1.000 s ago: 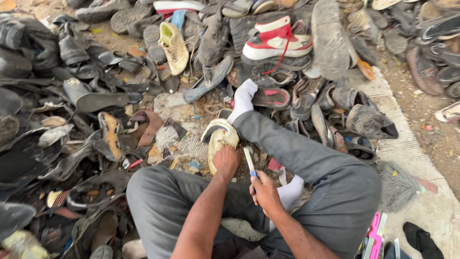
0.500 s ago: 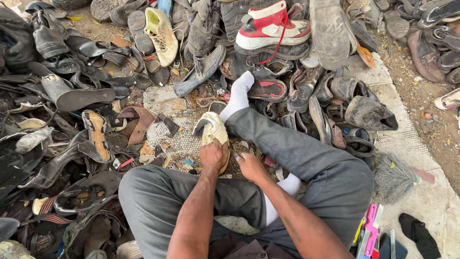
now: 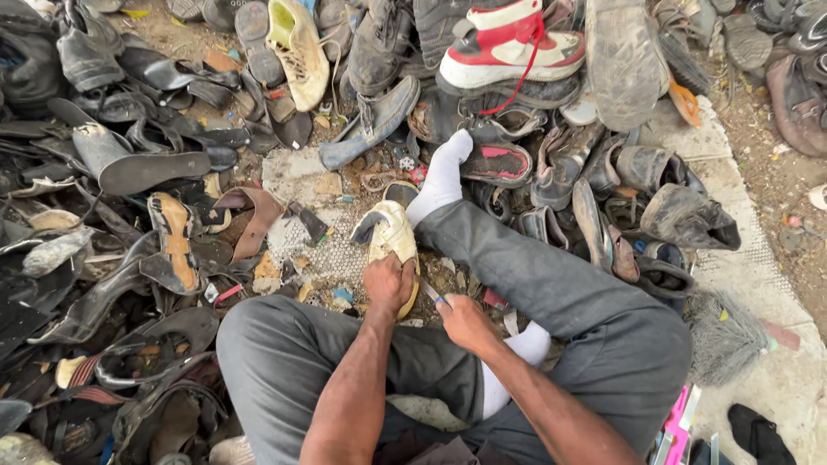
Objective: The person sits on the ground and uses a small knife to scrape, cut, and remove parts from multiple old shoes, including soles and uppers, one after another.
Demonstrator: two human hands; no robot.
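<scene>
At the far left of my view I see a heap of dark worn shoes (image 3: pixel 95 172) and loose soles covering the ground, with a tan-lined sandal (image 3: pixel 175 241) lying among them. Just right of that, a bare patch of ground shows a pale mesh scrap (image 3: pixel 323 250). My left hand (image 3: pixel 388 284) is clenched around the heel end of a cream-coloured shoe (image 3: pixel 389 234), which lies on the ground in front of my crossed legs, toe pointing away, just beside my white sock (image 3: pixel 441 176). Immediately right of it, my right hand (image 3: pixel 465 323) is closed on a small knife (image 3: pixel 432 295) with a blue handle; its blade points toward the shoe's lower edge, and I cannot tell whether it touches. My grey trousers (image 3: pixel 560 293) stretch across the lower middle. Beyond them, at the top, a red and white sneaker (image 3: pixel 508 47) sits on the pile. Further right lie more muddy shoes, then a pale concrete edge (image 3: pixel 741 250), a grey brush (image 3: pixel 724 336) and a pink tool (image 3: pixel 676 422) near the bottom right corner.
</scene>
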